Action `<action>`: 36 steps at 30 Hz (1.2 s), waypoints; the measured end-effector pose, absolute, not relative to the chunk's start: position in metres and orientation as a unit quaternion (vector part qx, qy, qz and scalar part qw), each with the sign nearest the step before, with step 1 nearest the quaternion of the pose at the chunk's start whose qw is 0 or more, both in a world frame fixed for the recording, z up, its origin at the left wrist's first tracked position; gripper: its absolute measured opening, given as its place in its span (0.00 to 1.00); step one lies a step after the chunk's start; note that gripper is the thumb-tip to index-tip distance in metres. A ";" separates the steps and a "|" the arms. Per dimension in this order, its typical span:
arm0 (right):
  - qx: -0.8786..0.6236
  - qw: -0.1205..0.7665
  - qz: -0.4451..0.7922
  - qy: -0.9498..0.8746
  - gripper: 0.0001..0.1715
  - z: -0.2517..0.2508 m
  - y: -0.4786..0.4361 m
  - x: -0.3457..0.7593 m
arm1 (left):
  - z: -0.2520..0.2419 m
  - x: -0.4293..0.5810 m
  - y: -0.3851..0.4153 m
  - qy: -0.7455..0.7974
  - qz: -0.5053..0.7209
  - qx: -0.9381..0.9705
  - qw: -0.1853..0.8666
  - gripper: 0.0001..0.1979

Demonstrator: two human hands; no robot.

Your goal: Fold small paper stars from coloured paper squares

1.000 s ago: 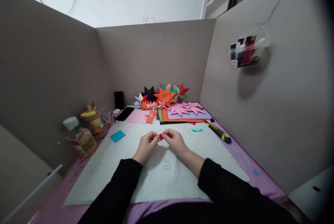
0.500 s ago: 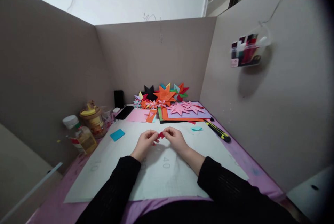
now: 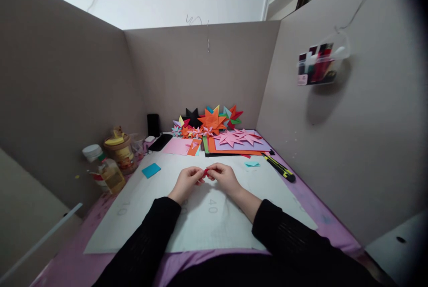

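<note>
Small red piece [image 3: 205, 173] pinched between left hand [image 3: 186, 182] and right hand [image 3: 224, 177].
I'd keep both pinches light and even so its edges don't crumple; the blue square [image 3: 151, 170] lies left of the hands.

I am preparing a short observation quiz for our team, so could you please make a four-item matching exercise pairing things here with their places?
Things:
1. Small red paper piece
2. Blue four-sided paper piece
3. Black-and-yellow utility knife
4. Black pointed paper star

Places:
A. Near the right edge of the large white sheet
B. Among colourful paper stars by the grey back panel
C. Lying on the sheet's left side
D. Pinched between the left hand and right hand

Pairs: 1-D, 2-C, 3-A, 4-B.
</note>
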State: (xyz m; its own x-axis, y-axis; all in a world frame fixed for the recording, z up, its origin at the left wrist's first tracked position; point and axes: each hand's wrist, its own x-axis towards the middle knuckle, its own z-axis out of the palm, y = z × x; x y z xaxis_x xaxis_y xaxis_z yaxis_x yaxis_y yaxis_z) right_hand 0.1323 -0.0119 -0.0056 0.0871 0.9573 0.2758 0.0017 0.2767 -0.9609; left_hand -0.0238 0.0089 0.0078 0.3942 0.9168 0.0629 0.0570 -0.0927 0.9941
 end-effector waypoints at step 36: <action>-0.530 0.524 0.243 -0.621 0.10 -0.009 -0.008 0.132 | 0.007 -0.017 0.003 0.386 0.399 0.785 0.274 0.10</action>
